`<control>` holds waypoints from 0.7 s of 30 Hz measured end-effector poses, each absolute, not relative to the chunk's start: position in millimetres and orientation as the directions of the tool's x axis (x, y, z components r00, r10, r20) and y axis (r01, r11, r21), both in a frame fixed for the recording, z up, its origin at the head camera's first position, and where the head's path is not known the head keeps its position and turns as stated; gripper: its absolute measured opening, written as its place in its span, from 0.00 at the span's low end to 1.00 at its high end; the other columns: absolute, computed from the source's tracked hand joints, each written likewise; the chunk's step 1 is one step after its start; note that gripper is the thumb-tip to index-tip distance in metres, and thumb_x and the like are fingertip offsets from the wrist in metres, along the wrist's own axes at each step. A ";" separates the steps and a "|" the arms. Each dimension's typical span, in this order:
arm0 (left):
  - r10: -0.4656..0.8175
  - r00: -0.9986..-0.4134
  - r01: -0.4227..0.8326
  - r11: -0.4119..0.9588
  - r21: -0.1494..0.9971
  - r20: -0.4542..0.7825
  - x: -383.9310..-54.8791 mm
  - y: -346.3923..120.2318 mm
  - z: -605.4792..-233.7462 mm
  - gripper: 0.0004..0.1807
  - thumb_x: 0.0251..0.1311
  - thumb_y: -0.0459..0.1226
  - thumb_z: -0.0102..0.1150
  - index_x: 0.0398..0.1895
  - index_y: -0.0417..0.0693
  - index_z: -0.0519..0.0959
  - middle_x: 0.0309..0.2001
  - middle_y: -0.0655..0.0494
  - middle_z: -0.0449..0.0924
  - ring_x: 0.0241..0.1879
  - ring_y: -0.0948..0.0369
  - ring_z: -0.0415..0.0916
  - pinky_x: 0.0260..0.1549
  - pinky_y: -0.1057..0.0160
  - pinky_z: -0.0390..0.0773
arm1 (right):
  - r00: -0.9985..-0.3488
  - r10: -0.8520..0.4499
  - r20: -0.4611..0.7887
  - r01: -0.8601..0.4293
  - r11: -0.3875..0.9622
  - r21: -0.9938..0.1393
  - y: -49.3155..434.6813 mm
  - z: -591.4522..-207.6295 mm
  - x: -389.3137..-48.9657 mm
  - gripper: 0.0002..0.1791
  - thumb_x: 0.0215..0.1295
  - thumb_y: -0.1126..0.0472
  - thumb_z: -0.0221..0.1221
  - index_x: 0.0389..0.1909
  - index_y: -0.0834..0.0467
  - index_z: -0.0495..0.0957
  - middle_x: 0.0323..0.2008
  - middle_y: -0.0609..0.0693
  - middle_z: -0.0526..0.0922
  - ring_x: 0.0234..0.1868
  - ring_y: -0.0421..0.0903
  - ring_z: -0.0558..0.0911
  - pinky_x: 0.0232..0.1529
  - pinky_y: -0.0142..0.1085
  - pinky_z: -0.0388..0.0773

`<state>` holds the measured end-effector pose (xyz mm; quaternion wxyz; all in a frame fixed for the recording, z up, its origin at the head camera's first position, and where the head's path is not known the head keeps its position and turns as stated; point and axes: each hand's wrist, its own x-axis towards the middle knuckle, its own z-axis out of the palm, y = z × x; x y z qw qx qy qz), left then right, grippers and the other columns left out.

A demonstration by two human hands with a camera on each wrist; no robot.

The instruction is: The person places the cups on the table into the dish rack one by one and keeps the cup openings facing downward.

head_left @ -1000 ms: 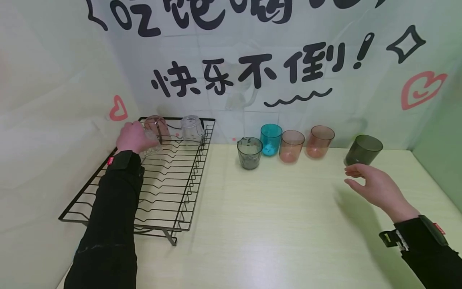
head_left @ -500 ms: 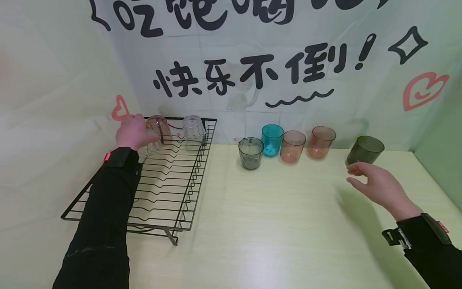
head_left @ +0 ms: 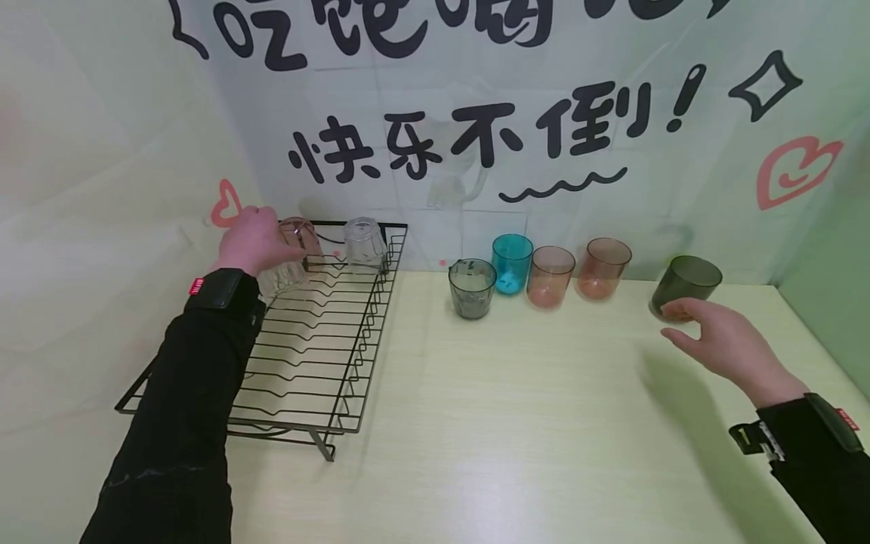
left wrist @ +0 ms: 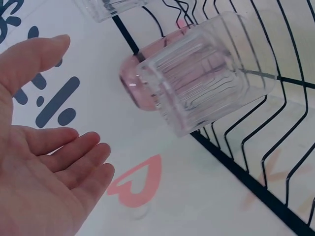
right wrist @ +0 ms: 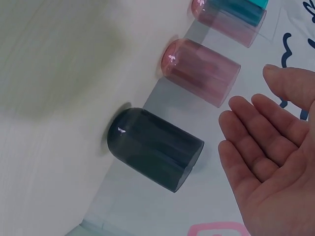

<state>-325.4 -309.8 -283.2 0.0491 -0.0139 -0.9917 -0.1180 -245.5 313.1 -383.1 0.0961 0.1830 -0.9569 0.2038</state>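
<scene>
Resting upside-down on the rack (left wrist: 236, 172) at nine o'clock in the head view, the nearer clear glass (left wrist: 206, 76) now shows more of itself as the left hand (head_left: 253, 242), fingers loose and holding nothing, draws back, so it looks settled there. At three o'clock, the right hand (head_left: 730, 351), also empty, hangs near the dark glass (right wrist: 155, 150).

– Left sleeve (head_left: 170, 385): appearance?
– Black, long; thin pale line (head_left: 152, 474) across it. A black wristband (head_left: 223, 293) with red tag (head_left: 196, 286) sits at its hand end; left hand (head_left: 250, 243) bare.
– Right of the left sleeve?
– Right sleeve (head_left: 825, 491), black too. Second wristband (head_left: 831, 423), dark, with another red tag (head_left: 846, 419) and dark clip (head_left: 746, 438); right hand (head_left: 734, 353) bare.
</scene>
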 end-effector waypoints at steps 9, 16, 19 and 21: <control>0.074 -0.996 0.085 0.974 0.210 0.059 -322.2 -310.6 -268.8 0.22 0.54 0.46 0.63 0.27 0.37 0.65 0.34 0.38 0.66 0.36 0.43 0.66 0.30 0.50 0.68 | -0.912 -0.322 0.253 -0.395 0.856 -0.333 320.1 -377.9 -249.7 0.22 0.60 0.65 0.66 0.53 0.73 0.76 0.48 0.70 0.80 0.49 0.67 0.79 0.49 0.57 0.71; 0.097 -0.995 0.102 0.964 0.246 0.033 -319.6 -300.8 -260.8 0.27 0.55 0.50 0.64 0.33 0.34 0.66 0.33 0.42 0.64 0.33 0.46 0.65 0.30 0.52 0.66 | -0.911 -0.328 0.251 -0.397 0.862 -0.314 325.6 -376.7 -252.2 0.23 0.59 0.65 0.67 0.52 0.75 0.76 0.48 0.72 0.80 0.49 0.68 0.78 0.48 0.58 0.71; 0.106 -0.994 0.107 0.962 0.250 0.017 -318.2 -295.9 -257.3 0.29 0.55 0.50 0.66 0.36 0.33 0.66 0.37 0.39 0.65 0.38 0.44 0.65 0.34 0.50 0.67 | -0.906 -0.338 0.255 -0.406 0.863 -0.301 327.1 -376.4 -254.3 0.24 0.59 0.65 0.67 0.52 0.75 0.76 0.48 0.71 0.80 0.49 0.68 0.78 0.48 0.58 0.71; 0.114 -0.993 0.116 0.961 0.252 0.023 -317.2 -292.7 -255.0 0.27 0.54 0.49 0.65 0.34 0.35 0.65 0.35 0.41 0.64 0.37 0.45 0.64 0.33 0.51 0.66 | -0.900 -0.346 0.265 -0.417 0.860 -0.294 328.0 -375.6 -256.1 0.24 0.58 0.66 0.68 0.52 0.75 0.76 0.48 0.71 0.80 0.49 0.68 0.77 0.48 0.58 0.71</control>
